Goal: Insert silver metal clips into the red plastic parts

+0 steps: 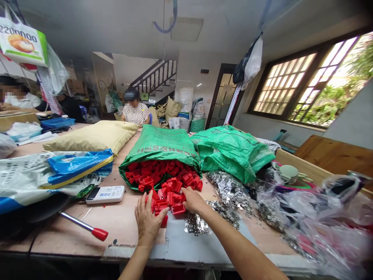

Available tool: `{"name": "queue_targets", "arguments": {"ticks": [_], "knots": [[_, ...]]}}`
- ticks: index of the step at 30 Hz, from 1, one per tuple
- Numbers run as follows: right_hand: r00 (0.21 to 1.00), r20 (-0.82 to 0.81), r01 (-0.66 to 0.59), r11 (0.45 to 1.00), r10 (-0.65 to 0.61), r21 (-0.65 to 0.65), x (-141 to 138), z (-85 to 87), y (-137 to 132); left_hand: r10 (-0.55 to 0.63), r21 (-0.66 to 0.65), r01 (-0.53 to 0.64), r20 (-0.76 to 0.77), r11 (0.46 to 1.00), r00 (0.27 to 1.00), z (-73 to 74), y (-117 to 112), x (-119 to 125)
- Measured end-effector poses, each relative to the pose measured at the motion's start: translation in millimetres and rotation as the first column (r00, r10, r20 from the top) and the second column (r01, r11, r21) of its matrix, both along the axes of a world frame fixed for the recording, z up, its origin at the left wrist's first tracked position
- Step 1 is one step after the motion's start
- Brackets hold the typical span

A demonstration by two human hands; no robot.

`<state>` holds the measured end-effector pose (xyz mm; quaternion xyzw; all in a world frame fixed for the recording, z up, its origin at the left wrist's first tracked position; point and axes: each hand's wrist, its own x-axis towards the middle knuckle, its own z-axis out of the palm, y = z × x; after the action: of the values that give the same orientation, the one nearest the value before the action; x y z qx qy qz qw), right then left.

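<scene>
A heap of small red plastic parts [171, 190] spills from the mouth of a green woven sack [159, 146] onto the wooden tabletop [116, 225]. My left hand [148, 219] presses against the heap's near left side, with its fingers spread and no part clearly held. My right hand [192, 200] lies palm down on top of the heap, and its fingers hide the parts beneath them. Just right of the heap, loose silver metal pieces [230, 190] lie in a scattered mound, close to my right wrist.
A second green sack [230, 151] lies behind the silver pieces, and clear plastic bags [326, 229] crowd the right. On the left are a white remote control [105, 194], a red-handled metal rod [99, 233], and a yellow sack [93, 136]. A co-worker [134, 111] sits beyond the table.
</scene>
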<state>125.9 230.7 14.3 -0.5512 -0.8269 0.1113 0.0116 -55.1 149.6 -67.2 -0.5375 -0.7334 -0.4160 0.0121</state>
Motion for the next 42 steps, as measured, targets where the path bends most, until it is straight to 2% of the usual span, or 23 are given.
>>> {"name": "queue_targets", "arguments": {"ticks": [5,9,12,14,17,22,28,35,42], "knots": [[0.986,-0.094,-0.137,0.99,0.135,-0.014,-23,0.3,-11,0.081,0.037,-0.081,0.0,0.996,0.997,4.4,-4,0],[0.961,-0.146,-0.239,0.971,0.235,-0.014,-24,7.2,-9,0.159,0.048,-0.158,-0.013,0.986,0.987,5.7,-6,3],[0.965,-0.127,-0.217,0.971,0.228,0.097,-12,19.1,7,0.181,0.063,-0.177,-0.065,0.982,0.981,4.0,-6,6],[0.984,-0.074,-0.146,0.97,0.163,0.193,-6,27.3,21,0.184,0.085,-0.175,-0.109,0.981,0.977,2.8,-6,7],[0.991,-0.005,-0.129,0.969,0.133,0.213,-12,33.7,38,0.182,0.098,-0.169,-0.145,0.981,0.973,1.6,-5,7],[0.97,0.127,-0.226,0.957,0.205,0.18,-54,27.2,50,0.159,0.068,-0.151,-0.127,0.986,0.979,-0.1,-5,4],[0.948,0.267,-0.206,0.973,0.173,0.103,-86,17.1,59,0.137,0.071,-0.13,-0.112,0.989,0.984,-3.3,-6,0],[0.935,0.314,-0.204,0.975,0.167,0.089,-95,12.5,47,0.122,0.051,-0.119,-0.076,0.992,0.99,-4.2,-6,0],[0.938,0.296,-0.241,0.954,0.181,0.179,-81,12.6,40,0.113,0.047,-0.11,-0.048,0.993,0.992,-5.9,-5,0]]}}
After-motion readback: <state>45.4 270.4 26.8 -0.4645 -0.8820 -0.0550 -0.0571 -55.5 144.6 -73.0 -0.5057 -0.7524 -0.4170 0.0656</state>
